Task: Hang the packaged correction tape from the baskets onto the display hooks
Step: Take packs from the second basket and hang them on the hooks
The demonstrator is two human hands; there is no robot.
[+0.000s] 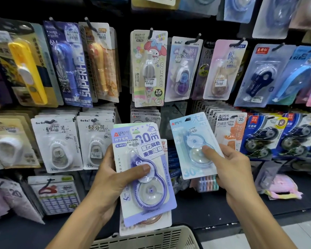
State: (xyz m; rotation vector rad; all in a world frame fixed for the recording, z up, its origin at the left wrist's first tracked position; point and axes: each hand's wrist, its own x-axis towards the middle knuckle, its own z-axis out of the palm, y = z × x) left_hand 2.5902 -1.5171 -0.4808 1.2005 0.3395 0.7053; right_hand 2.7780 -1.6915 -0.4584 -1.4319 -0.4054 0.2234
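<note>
My left hand (113, 178) grips a small stack of packaged correction tapes, thumb pressed on the front one, a purple 30 m pack (145, 178); an orange-toned pack (147, 223) shows behind it. My right hand (230, 169) pinches a light blue correction tape pack (192, 146), held upright in front of the lower rows of the display. Black display hooks (194, 40) carry hanging packs across the wall. The rim of a beige basket (151, 236) shows at the bottom, below my left hand.
The dark display wall is crowded with hanging packs: a My Melody pack (148, 69), BoBo white packs (95, 141) at left, blue twin packs (264, 137) at right. A dark shelf ledge (223, 209) runs under the display. Pale floor shows at bottom right.
</note>
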